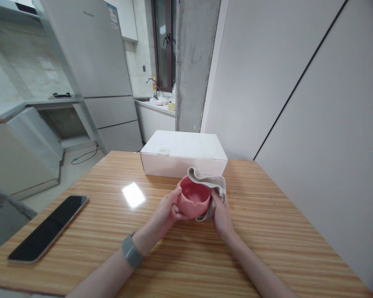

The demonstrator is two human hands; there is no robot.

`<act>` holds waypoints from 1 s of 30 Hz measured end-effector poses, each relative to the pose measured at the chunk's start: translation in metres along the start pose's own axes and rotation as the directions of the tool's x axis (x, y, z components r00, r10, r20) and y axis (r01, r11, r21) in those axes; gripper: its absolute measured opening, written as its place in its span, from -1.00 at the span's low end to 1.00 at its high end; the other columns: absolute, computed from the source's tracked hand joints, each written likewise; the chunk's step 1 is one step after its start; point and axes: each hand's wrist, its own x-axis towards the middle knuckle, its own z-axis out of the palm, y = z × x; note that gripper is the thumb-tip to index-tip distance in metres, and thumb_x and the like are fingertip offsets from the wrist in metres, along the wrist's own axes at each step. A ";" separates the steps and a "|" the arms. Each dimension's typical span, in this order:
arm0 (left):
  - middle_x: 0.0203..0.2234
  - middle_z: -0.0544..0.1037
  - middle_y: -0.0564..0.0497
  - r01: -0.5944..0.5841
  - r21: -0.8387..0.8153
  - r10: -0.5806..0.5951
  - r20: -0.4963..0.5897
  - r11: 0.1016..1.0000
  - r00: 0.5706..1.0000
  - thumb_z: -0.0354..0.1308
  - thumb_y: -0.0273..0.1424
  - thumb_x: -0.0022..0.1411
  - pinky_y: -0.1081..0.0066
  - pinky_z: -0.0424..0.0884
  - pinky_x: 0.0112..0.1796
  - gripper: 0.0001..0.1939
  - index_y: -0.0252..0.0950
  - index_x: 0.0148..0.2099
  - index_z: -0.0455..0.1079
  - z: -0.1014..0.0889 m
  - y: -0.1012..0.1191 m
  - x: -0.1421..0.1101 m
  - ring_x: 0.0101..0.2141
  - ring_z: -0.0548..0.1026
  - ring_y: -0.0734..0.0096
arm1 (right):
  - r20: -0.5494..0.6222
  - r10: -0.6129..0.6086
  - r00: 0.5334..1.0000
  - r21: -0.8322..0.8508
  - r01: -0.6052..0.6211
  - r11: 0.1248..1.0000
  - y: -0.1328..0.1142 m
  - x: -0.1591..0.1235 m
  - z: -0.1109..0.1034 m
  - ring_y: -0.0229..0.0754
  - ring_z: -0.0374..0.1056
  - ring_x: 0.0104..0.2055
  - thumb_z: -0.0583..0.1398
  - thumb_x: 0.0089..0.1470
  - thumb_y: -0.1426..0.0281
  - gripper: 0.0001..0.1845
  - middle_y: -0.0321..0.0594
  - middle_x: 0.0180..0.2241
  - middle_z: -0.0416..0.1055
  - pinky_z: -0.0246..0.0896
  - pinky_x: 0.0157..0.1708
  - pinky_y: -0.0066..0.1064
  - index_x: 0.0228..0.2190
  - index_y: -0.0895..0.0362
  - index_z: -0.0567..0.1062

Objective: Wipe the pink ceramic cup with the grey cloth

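A small pink bowl [193, 200] with a notched rim is held just above the wooden table [267, 231]. My left hand [168, 211] grips its left side, fingers curled under it and thumb at the rim. My right hand [221, 215] presses a beige cloth [209, 184] against the bowl's right side; the cloth drapes over the far rim. A grey band sits on my left wrist.
A closed white box [183, 152] lies on the table just behind the bowl. A black phone [48, 228] lies face up near the table's left edge. A wall runs along the right; a fridge [102, 74] and a kitchen counter stand beyond.
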 end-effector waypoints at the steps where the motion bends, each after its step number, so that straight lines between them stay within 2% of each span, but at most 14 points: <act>1: -0.14 0.56 -0.21 -0.024 -0.022 0.024 0.005 0.999 1.000 0.12 -0.21 0.21 0.24 0.54 -0.34 -0.57 -0.34 0.06 0.34 0.001 0.000 0.000 -0.27 0.57 0.16 | 0.002 0.006 1.000 0.000 -0.006 1.000 0.001 -0.002 0.001 -0.11 0.43 -0.15 0.29 -0.10 0.13 -0.64 -0.32 -0.28 0.56 0.26 -0.06 -0.32 -0.26 0.05 0.55; 4: -0.04 0.50 -0.24 -0.057 -0.078 0.060 0.042 0.995 0.997 0.12 -0.28 0.22 0.19 0.51 -0.19 -0.57 -0.37 0.09 0.31 0.004 0.002 -0.002 -0.11 0.51 0.08 | 0.005 0.004 1.000 -0.011 -0.004 1.000 0.004 -0.007 0.003 -0.10 0.43 -0.17 0.33 -0.15 0.14 -0.66 -0.33 -0.31 0.55 0.27 -0.06 -0.31 -0.31 0.04 0.55; 7: 0.03 0.44 -0.21 -0.069 -0.085 0.077 0.091 0.994 0.993 0.11 -0.29 0.23 0.28 0.48 -0.14 -0.57 -0.34 0.11 0.30 0.006 0.004 -0.005 -0.02 0.45 0.11 | -0.019 -0.010 1.000 -0.044 0.009 0.999 0.004 -0.008 0.002 -0.10 0.43 -0.19 0.32 -0.15 0.12 -0.66 -0.31 -0.32 0.55 0.29 -0.10 -0.30 -0.34 0.05 0.55; 12: -0.04 0.50 -0.14 0.026 0.036 -0.029 0.074 0.999 0.997 0.06 -0.10 0.23 0.37 0.52 -0.30 -0.52 -0.26 0.09 0.34 0.005 0.005 -0.007 -0.21 0.54 0.25 | -0.114 -0.053 0.992 -0.095 0.042 0.995 -0.004 -0.005 0.001 -0.09 0.43 -0.24 0.28 -0.10 0.08 -0.64 -0.27 -0.35 0.55 0.31 -0.19 -0.31 -0.36 0.10 0.54; 17: -0.13 0.55 -0.06 0.039 0.112 -0.045 0.055 0.993 0.997 0.09 -0.07 0.19 0.45 0.49 -0.52 -0.49 -0.17 0.12 0.32 0.003 0.006 -0.006 -0.37 0.52 0.36 | -0.038 -0.067 0.997 -0.072 0.064 0.995 -0.010 -0.008 0.002 -0.06 0.42 -0.13 0.25 -0.04 0.12 -0.64 -0.26 -0.26 0.55 0.28 -0.10 -0.27 -0.26 0.09 0.54; 21: -0.23 0.58 -0.07 0.048 0.103 -0.051 0.025 0.994 0.998 0.11 -0.11 0.18 0.47 0.46 -0.57 -0.54 -0.24 0.05 0.39 0.000 0.004 -0.003 -0.48 0.50 0.41 | -0.006 -0.050 0.999 -0.055 0.049 0.997 -0.007 -0.007 0.001 -0.07 0.42 -0.12 0.26 -0.04 0.12 -0.62 -0.26 -0.23 0.54 0.26 -0.08 -0.28 -0.20 0.06 0.54; 26: -0.28 0.60 -0.12 -0.001 -0.002 0.001 0.018 1.000 1.000 0.08 -0.22 0.21 0.50 0.44 -0.55 -0.61 -0.34 -0.01 0.42 -0.001 -0.003 0.001 -0.43 0.53 0.36 | 0.016 -0.071 0.997 -0.031 0.072 0.997 -0.005 -0.002 -0.001 -0.07 0.43 -0.16 0.27 -0.05 0.15 -0.60 -0.24 -0.22 0.54 0.26 -0.09 -0.27 -0.18 0.09 0.54; 30: -0.17 0.57 -0.16 -0.070 -0.080 0.080 0.127 0.994 0.989 0.06 -0.26 0.23 0.40 0.50 -0.42 -0.60 -0.36 0.04 0.37 0.006 -0.003 -0.003 -0.28 0.55 0.23 | 0.013 -0.092 0.996 -0.046 0.093 0.995 -0.006 -0.005 0.000 -0.08 0.43 -0.19 0.29 -0.08 0.18 -0.62 -0.25 -0.25 0.54 0.28 -0.13 -0.30 -0.22 0.11 0.54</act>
